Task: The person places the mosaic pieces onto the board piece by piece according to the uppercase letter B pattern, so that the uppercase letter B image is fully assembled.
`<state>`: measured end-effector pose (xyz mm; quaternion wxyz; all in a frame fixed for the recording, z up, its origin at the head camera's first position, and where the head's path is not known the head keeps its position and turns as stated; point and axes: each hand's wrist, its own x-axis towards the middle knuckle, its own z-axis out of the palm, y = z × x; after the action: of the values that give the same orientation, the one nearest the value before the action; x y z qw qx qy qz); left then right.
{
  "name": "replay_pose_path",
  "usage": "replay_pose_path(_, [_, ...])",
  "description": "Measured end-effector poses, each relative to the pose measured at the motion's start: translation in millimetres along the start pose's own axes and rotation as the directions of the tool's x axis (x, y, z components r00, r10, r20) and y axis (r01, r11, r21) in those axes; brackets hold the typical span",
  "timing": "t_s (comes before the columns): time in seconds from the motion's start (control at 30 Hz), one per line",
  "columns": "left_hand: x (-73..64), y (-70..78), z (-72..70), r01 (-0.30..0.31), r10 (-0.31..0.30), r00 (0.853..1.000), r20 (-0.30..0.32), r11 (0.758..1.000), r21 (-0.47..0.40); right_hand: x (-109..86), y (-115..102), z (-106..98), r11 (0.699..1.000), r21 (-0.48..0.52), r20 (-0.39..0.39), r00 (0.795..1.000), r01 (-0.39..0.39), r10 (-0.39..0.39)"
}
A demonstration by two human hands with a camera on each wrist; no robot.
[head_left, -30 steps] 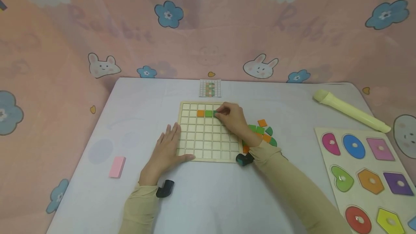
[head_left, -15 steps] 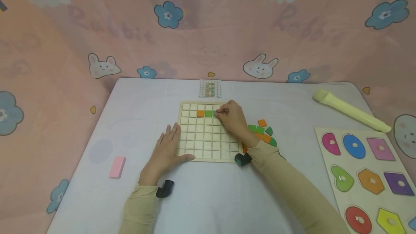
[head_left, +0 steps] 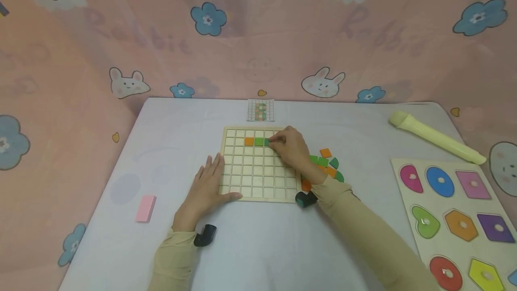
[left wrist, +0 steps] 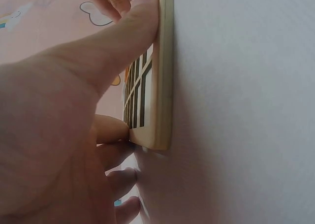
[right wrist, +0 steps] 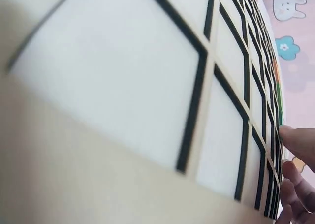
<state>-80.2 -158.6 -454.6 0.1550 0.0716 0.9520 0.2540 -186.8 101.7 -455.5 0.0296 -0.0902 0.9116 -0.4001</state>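
A wooden grid board (head_left: pixel 257 169) lies on the white table. My left hand (head_left: pixel 206 187) rests flat at its left side, fingers spread along the edge and thumb on the near rim; the left wrist view shows that thumb (left wrist: pixel 133 34) on the frame. Near the top of the grid sit an orange square tile (head_left: pixel 249 141) and a green square tile (head_left: pixel 259 141), side by side. Directly right of them, my right hand (head_left: pixel 291 147) pinches a dark green tile (head_left: pixel 267 142) at its cell with thumb and forefinger. Those fingers hide most of its shape.
Loose orange and green tiles (head_left: pixel 323 162) lie right of the board, partly under the right forearm. A small pattern card (head_left: pixel 260 110) is behind the board. A pink block (head_left: pixel 146 208) lies left; a shape puzzle (head_left: pixel 438 201) and yellow-green microphone-shaped object (head_left: pixel 436 138) lie right.
My right hand shifts only slightly, its fingertips staying at the dark green tile. The left hand keeps its place on the board's edge.
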Motion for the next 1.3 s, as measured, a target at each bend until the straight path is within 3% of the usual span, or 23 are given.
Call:
replay_pose_path(0.33, [0.6, -0.3, 0.2, -0.007, 0.007, 1.0, 0.002, 1.0, 0.005, -2.6, 24.8, -28.6, 0.998, -0.029, 0.12, 0.991, 0.055, -0.051])
replay_pose_path(0.57, [0.1, -0.1, 0.3, -0.013, 0.014, 1.0, -0.011, 1.0, 0.013, -12.3, 45.2, -67.7, 0.998, -0.042, 0.241, 0.969, -0.04, 0.049])
replay_pose_path(0.83, [-0.1, 1.0, -0.2, -0.005, 0.005, 1.0, -0.004, 1.0, 0.008, -22.0, 62.5, -102.8, 0.99, -0.103, 0.311, 0.943, -0.095, 0.122])
replay_pose_path(1.1, [0.0, 1.2, -0.3, -0.009, 0.009, 1.0, -0.007, 1.0, 0.004, -28.3, 74.8, -115.7, 0.992, -0.101, 0.37, 0.923, -0.074, 0.106])
replay_pose_path(1.3, [-0.1, 0.9, 0.3, -0.005, 0.005, 1.0, -0.005, 1.0, 0.007, -34.1, 75.5, -109.5, 0.991, -0.114, 0.352, 0.93, -0.074, 0.11])
